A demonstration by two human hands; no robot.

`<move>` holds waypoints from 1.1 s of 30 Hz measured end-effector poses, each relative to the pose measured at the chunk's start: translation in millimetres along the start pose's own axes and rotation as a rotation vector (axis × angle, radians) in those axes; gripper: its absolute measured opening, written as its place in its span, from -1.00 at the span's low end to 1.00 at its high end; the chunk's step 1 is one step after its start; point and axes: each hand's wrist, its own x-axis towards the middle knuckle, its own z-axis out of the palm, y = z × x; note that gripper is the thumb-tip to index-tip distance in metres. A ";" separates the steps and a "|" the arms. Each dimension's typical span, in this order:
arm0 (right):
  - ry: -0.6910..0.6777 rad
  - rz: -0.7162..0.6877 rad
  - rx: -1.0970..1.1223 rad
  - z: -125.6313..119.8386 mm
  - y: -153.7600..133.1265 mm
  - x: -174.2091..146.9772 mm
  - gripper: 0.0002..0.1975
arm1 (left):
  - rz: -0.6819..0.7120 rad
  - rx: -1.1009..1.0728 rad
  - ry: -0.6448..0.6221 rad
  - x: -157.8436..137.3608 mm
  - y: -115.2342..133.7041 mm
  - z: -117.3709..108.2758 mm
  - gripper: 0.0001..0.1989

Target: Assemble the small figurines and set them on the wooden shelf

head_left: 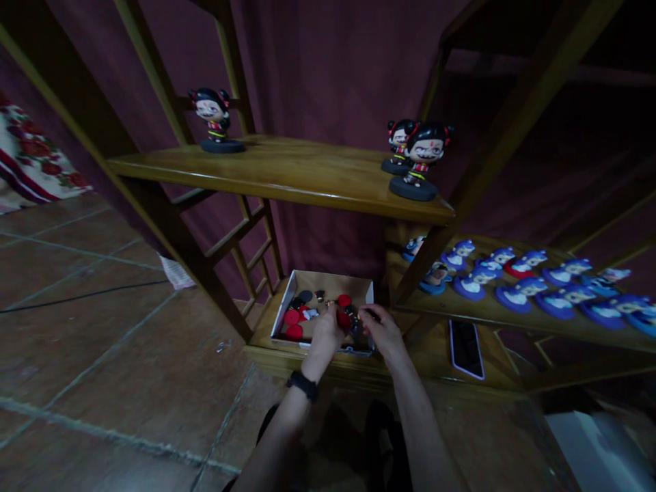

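Note:
A shallow cardboard box (283,311) with white edges stands on the low shelf, holding loose figurine parts and round bases. My left hand (328,333) is over the middle of it, fingers closed at the edge of a red round base (343,322). At the box's right end, my right hand (382,329) has its fingers pinched together around something small and dark that I cannot make out. A red disc (294,332) and a dark grey disc (305,296) lie in the left part. A small dark-haired figure piece (320,296) rests near the back wall.
Above the box, a wooden shelf (307,167) bears a figurine (214,121) at left and two at right, including a larger-looking one (423,160). Several blue-based figurines (520,294) line the right shelf. A phone (466,349) lies below them. A wooden post (425,260) stands right of the box.

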 end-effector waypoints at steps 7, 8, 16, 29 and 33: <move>0.047 0.044 0.060 -6.9 -11.1 -13.1 -0.65 | -0.178 -0.852 -0.227 -34.7 33.5 14.7 -0.78; 0.049 0.047 0.070 -6.6 -12.5 -14.4 -0.65 | -0.220 -0.939 -0.259 -38.5 34.2 15.0 -0.81; 0.061 0.014 0.187 -5.2 -15.5 -24.4 -0.64 | -0.524 -1.461 -0.151 -31.1 28.8 -15.0 -0.85; 0.096 -0.005 0.089 -0.9 -1.3 -15.6 -0.64 | -0.445 -1.362 0.125 -19.9 4.8 -39.8 -0.97; 0.079 -0.006 0.028 -1.8 1.7 -16.0 -0.63 | -0.406 -1.267 -0.015 -35.3 23.3 0.1 -0.93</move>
